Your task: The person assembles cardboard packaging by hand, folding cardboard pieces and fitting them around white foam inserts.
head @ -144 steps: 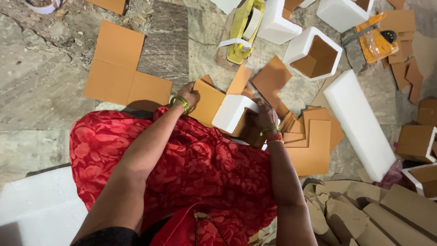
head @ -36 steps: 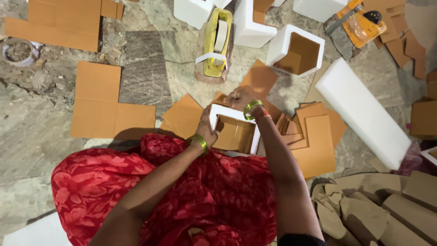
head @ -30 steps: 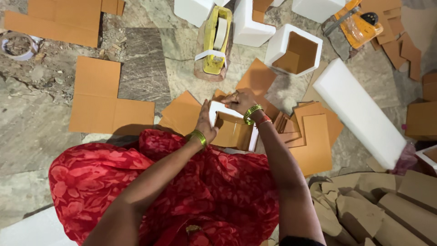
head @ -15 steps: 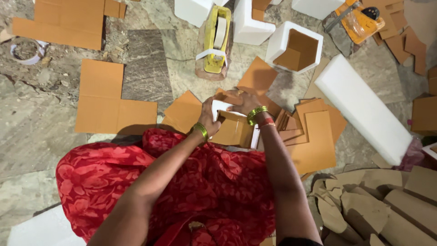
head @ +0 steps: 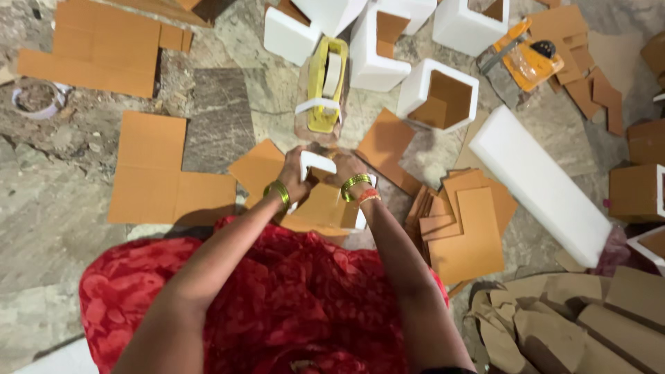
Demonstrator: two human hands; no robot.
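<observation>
Small white box (head: 325,197) with its brown cardboard lining sits just past your knees, your left hand (head: 296,174) and right hand (head: 346,168) both closed on its far end. It looks partly assembled. Beyond stand the yellow tape dispenser (head: 325,83) and finished white boxes (head: 438,93); cardboard pieces (head: 464,221) lie right.

Box-making workshop floor: cardboard cutouts (head: 149,170), white foam boxes (head: 438,93), tape dispenser (head: 325,83), stone floor (head: 55,215).
</observation>
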